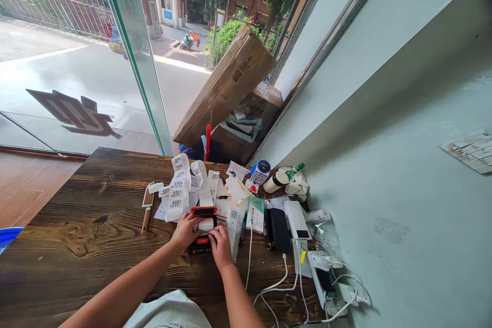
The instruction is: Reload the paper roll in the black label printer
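A small orange-and-black receipt printer (203,238) lies on the dark wooden table (88,236) with its lid open and a white paper roll (206,224) inside. My left hand (185,230) grips the printer's left side, its fingers curled against the roll. On the right side, my right hand (220,246) has its fingers closed on the printer's body. Just behind the printer, curled strips of printed number tickets (177,189) stand in a heap.
A wooden-handled scraper (147,205) lies left of the tickets. To the right are a black device (278,229), a white device (296,219), white cables (284,279), a QR-code stand (260,172) and a bottle (282,177). Cardboard boxes (226,87) lean by the glass door.
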Available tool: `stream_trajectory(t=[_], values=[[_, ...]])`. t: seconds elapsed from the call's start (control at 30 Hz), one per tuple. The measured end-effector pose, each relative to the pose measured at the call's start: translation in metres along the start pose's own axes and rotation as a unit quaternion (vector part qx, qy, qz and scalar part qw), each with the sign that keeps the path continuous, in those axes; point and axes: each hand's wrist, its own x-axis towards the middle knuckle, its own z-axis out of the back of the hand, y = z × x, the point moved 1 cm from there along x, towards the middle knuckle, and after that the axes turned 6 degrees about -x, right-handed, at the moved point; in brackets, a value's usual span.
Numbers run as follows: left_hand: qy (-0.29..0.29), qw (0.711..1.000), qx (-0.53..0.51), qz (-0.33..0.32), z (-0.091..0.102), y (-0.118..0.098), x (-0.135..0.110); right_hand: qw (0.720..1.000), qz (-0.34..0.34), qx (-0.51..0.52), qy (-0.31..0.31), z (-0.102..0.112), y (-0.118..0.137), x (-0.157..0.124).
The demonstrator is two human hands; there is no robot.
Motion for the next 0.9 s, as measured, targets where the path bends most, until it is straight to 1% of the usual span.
stream_trajectory(t=[0.1,0.23,0.27,0.33,0.4,0.43,0.47,0.53,0.6,0.67,0.77,0.83,0.9], values=[[-0.023,0.999,0.003,-0.026,-0.001,0.0,-0.007,1.0,0.0,0.002,-0.005,-0.001,0.0,0.001],[-0.056,0.997,0.017,-0.039,-0.003,-0.003,-0.015,1.0,-0.006,0.008,-0.017,0.0,0.004,0.002],[-0.07,0.997,0.023,-0.037,-0.003,-0.004,-0.016,1.0,-0.007,0.01,-0.019,0.001,0.005,0.002],[-0.114,0.992,0.044,-0.027,0.001,-0.005,-0.015,1.0,-0.008,0.012,-0.023,0.003,0.006,0.003],[-0.142,0.986,0.073,-0.038,0.006,-0.005,-0.009,1.0,-0.006,0.013,-0.026,0.004,0.007,0.003],[-0.14,0.985,0.085,-0.055,0.01,-0.004,-0.005,1.0,-0.006,0.012,-0.028,0.004,0.007,0.003],[-0.126,0.985,0.091,-0.076,0.013,-0.004,-0.002,0.999,-0.006,0.011,-0.031,0.004,0.007,0.003],[-0.083,0.985,0.091,-0.118,0.018,-0.002,0.002,0.999,-0.007,0.008,-0.036,0.003,0.006,0.002],[-0.053,0.983,0.089,-0.15,0.021,-0.001,0.001,0.999,-0.007,0.001,-0.044,0.002,0.006,0.0],[-0.03,0.979,0.089,-0.181,0.021,0.001,-0.007,0.999,-0.006,-0.007,-0.052,0.0,0.005,-0.003],[-0.008,0.972,0.087,-0.216,0.015,0.006,-0.022,0.998,-0.006,-0.021,-0.062,-0.003,0.004,-0.007],[-0.001,0.97,0.083,-0.229,0.01,0.011,-0.031,0.997,0.0,-0.029,-0.067,-0.003,0.002,-0.008],[0.008,0.97,0.078,-0.229,0.006,0.015,-0.036,0.997,0.016,-0.034,-0.066,-0.003,0.001,-0.008]])
